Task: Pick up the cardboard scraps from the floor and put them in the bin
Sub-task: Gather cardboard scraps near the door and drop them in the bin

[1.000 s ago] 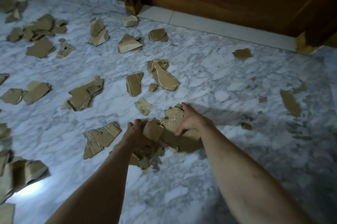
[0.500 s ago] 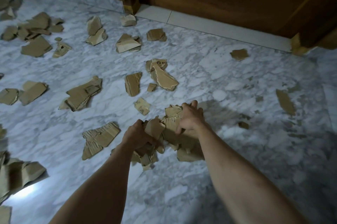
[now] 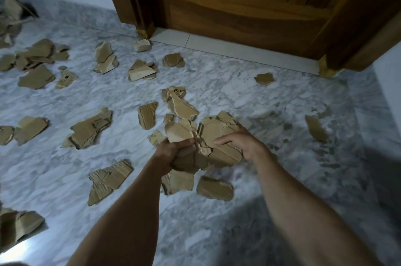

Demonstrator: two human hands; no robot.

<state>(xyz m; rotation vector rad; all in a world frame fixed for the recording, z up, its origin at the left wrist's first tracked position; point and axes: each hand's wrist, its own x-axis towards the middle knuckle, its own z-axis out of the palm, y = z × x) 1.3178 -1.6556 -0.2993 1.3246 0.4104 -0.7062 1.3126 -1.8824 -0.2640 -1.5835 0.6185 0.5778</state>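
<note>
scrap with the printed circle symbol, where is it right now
In the head view it lies on the marble floor at centre, just beyond the bundle of scraps held in both hands, before the wooden door.

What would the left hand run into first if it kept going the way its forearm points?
Probably the printed brown cardboard scrap lying on the grey marble floor just beyond the bundle of cardboard pieces that the left hand holds; depth is hard to judge.

You see a bundle of torn brown cardboard scraps [image 3: 213, 142], flat jagged pieces overlapping and tilted, raised above the grey marble floor. Two loose scraps [image 3: 214, 187] lie flat just beneath it. Many more scattered scraps [image 3: 91, 128] lie flat across the floor to the left and toward the door.
</note>
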